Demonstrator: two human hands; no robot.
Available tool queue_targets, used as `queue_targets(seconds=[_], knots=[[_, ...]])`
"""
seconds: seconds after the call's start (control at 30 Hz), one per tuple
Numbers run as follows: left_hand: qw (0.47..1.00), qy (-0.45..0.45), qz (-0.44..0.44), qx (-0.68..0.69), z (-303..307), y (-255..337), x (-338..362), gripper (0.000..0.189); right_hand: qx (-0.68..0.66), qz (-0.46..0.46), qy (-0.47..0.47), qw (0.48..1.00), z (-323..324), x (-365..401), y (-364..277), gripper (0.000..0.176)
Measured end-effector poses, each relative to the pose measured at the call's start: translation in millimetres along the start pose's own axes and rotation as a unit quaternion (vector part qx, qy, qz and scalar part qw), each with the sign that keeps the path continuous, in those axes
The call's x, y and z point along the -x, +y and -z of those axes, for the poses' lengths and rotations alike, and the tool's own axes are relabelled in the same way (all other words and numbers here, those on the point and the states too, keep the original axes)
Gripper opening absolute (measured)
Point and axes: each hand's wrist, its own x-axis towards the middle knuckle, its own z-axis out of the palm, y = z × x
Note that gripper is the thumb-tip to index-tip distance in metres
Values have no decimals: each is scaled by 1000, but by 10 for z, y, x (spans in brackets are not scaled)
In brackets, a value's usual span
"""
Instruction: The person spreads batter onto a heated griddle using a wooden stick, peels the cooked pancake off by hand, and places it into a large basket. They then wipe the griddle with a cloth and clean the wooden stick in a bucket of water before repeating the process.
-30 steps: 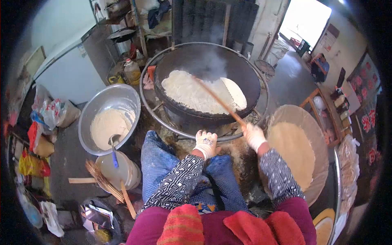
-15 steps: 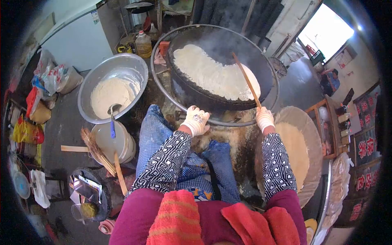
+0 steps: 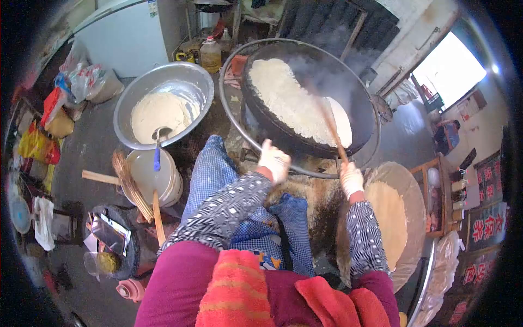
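My right hand (image 3: 351, 179), in a pale glove, is closed round the lower end of a long wooden spatula (image 3: 331, 126), which is blurred by motion. The spatula reaches across a pale sheet of batter (image 3: 291, 101) on a round black griddle (image 3: 366, 126), from which steam rises. A metal ring (image 3: 224, 101) encircles the griddle. My gloved left hand (image 3: 275, 162) is on the ring's near side, fingers curled round it and thumb pointing up.
Left of the griddle stand a metal basin (image 3: 121, 122) of batter with a blue-handled ladle (image 3: 157, 158) and a white bucket (image 3: 175, 188). A whisk-like brush (image 3: 129, 188) leans there. Cooked flatbread (image 3: 385, 218) lies on a round covered tray (image 3: 413, 240) at right. A person (image 3: 447, 135) is in the background.
The whole view has shifted, so most things appear further right. The spatula has swung over the batter, whose sheet now lies more steeply across the griddle. Both hands keep their holds.
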Motion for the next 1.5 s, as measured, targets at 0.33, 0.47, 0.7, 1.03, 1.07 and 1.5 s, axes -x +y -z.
queue_targets(seconds=[0.33,0.47,0.7,1.03,1.07,1.5], knots=[[996,41,-43,71,-298,495,-184,48,-38,-37,-29,998,223,63,24,43],[996,42,-53,58,-285,362,-157,56,-35,-69,-25,997,356,-126,28,43],[997,40,-52,30,-139,81,-48,49,-23,-73,-75,994,370,207,96,45],[996,73,-44,22,-243,-400,-65,39,11,-63,13,998,181,-198,156,37],[997,72,-38,18,-282,-444,-65,39,12,-58,14,998,209,-247,143,37],[964,263,-21,-19,-243,-814,78,73,-3,3,27,1000,331,-68,80,39]])
